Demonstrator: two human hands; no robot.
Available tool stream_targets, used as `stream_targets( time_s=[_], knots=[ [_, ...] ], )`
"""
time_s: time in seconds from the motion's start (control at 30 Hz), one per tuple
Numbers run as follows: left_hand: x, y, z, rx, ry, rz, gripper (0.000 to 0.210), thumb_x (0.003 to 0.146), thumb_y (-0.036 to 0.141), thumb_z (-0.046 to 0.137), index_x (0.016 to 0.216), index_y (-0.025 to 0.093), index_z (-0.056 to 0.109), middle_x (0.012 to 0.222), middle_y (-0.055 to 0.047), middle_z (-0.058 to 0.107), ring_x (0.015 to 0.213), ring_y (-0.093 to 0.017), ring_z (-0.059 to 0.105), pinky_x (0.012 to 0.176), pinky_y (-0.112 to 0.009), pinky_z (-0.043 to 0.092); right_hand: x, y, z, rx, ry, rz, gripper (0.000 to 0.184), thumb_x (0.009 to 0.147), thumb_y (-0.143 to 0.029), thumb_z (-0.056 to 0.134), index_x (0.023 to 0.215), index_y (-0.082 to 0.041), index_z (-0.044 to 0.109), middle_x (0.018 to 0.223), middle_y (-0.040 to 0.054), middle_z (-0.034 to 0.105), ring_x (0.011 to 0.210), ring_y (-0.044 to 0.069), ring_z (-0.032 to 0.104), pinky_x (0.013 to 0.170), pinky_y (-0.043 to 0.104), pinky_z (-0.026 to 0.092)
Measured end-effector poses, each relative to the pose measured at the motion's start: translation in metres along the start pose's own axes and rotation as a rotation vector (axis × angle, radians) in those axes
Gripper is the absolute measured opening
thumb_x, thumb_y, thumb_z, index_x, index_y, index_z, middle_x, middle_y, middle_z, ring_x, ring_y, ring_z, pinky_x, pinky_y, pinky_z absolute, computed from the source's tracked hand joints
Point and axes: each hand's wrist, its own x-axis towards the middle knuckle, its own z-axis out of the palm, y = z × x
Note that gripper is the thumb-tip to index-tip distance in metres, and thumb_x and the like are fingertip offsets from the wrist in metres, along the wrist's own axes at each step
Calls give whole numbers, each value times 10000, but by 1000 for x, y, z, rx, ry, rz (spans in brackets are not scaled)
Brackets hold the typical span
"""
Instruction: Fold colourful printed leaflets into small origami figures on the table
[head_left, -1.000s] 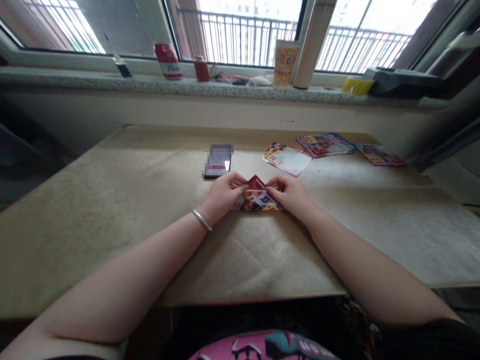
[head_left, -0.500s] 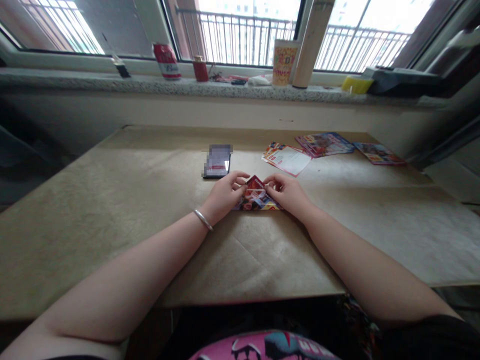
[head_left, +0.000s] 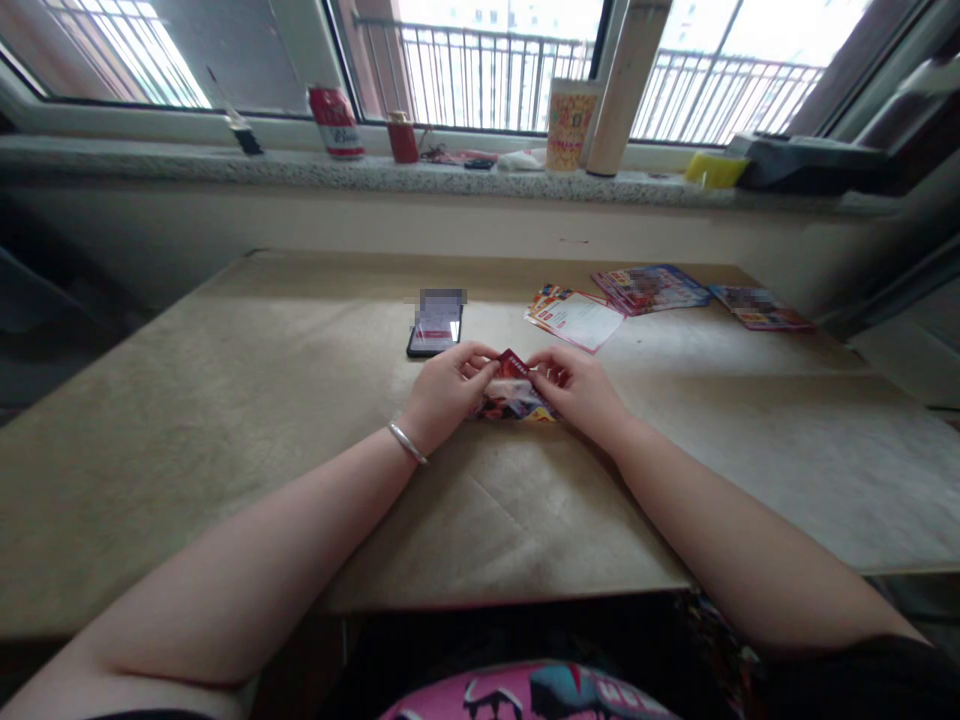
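Observation:
A colourful printed sheet (head_left: 516, 398), folded to a point at its far end, is between my hands on the table. My left hand (head_left: 448, 390) pinches its left side near the tip, thumb on top. On the other side my right hand (head_left: 576, 388) grips the right slanting edge between thumb and fingers. Parts of the sheet's sides are hidden under both hands. Just beyond my left hand lies a phone (head_left: 436, 328) with its screen lit. Beyond my right hand, several printed cards (head_left: 577, 318) are fanned out, a white one uppermost.
More colourful printed sheets (head_left: 651, 288) and a separate small pile (head_left: 761, 308) lie at the table's far right. On the windowsill (head_left: 285, 168) stand a red and white can (head_left: 335, 122), a red bottle (head_left: 402, 138), a patterned cup (head_left: 570, 125) and a yellow object (head_left: 716, 170).
The folded tip of the sheet has shifted slightly, and its lower right corner shows less beside my right hand. Both hands keep their hold, almost in the same place.

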Motion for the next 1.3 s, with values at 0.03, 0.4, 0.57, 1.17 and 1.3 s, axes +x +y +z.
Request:
stream_targets(
  time_s=[0.03, 0.4, 0.57, 1.17, 1.3],
  knots=[
    [0, 1, 0, 1, -6, 3, 248, 838, 388, 647, 957, 178, 706, 775, -21, 721, 656, -136, 655, 575, -214, 498, 0, 0, 0, 0, -3, 3, 106, 839, -219, 595, 910, -201, 671, 761, 2, 633, 633, 117, 520, 603, 247, 405],
    [-1, 6, 2, -4, -29, -8, 184, 852, 298, 598, 960, 176, 684, 776, -5, 713, 627, -121, 645, 550, -199, 487, 2, 1, 0, -20, -11, 30, 108, 845, -250, 595, 898, -199, 673, 745, -1, 621, 612, 116, 499, 590, 251, 388],
    [-1, 5, 4, -31, -35, -13, 184, 853, 294, 582, 968, 177, 665, 812, -8, 711, 646, -121, 642, 566, -204, 497, 2, -3, -3, -44, -11, 41, 109, 847, -262, 582, 901, -211, 662, 750, 1, 613, 625, 120, 509, 591, 248, 390],
    [2, 1, 7, 89, -106, -24, 134, 854, 270, 599, 932, 186, 667, 825, -9, 714, 655, -130, 648, 575, -219, 479, 7, 3, 2, -112, -67, 186, 108, 807, -279, 601, 808, -193, 666, 725, 0, 663, 624, 126, 538, 598, 251, 380],
    [3, -2, 7, 230, -137, -34, 180, 855, 245, 595, 1028, 199, 617, 820, -1, 706, 672, -140, 641, 590, -232, 456, 12, 7, 7, -140, -132, 279, 130, 786, -294, 605, 777, -190, 682, 725, 5, 682, 638, 130, 554, 605, 252, 374]
  ],
)
